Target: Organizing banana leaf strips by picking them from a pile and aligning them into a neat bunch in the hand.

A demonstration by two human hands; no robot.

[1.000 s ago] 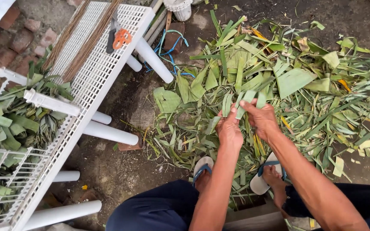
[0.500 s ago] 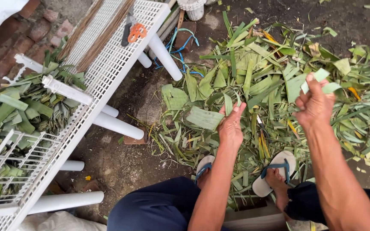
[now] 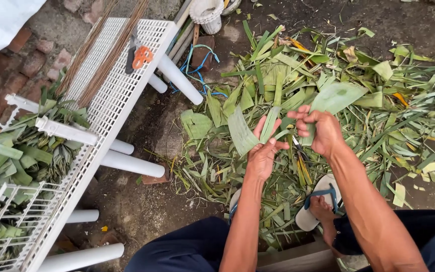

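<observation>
My left hand (image 3: 262, 155) holds a strip of green leaf (image 3: 241, 132) that fans out up and to the left of the fingers. My right hand (image 3: 320, 130) is close beside it, its fingers pinching another green leaf piece (image 3: 334, 98) whose broad end rises above the hand. Both hands hover over a large heap of cut green leaves (image 3: 358, 75) on the dirt ground. My feet in sandals (image 3: 317, 201) rest at the heap's near edge.
A white wire rack on its side (image 3: 114, 95) with tube legs lies at the left, holding thin brown sticks (image 3: 96, 65) and orange-handled scissors (image 3: 138, 54). Cut leaves (image 3: 18, 156) pile beside it. A white basket (image 3: 206, 12) and blue cord (image 3: 202, 70) sit beyond.
Both hands lifted from the leaf heap and came together. The right hand swung out to the right, then back, and each hand now holds a leaf piece.
</observation>
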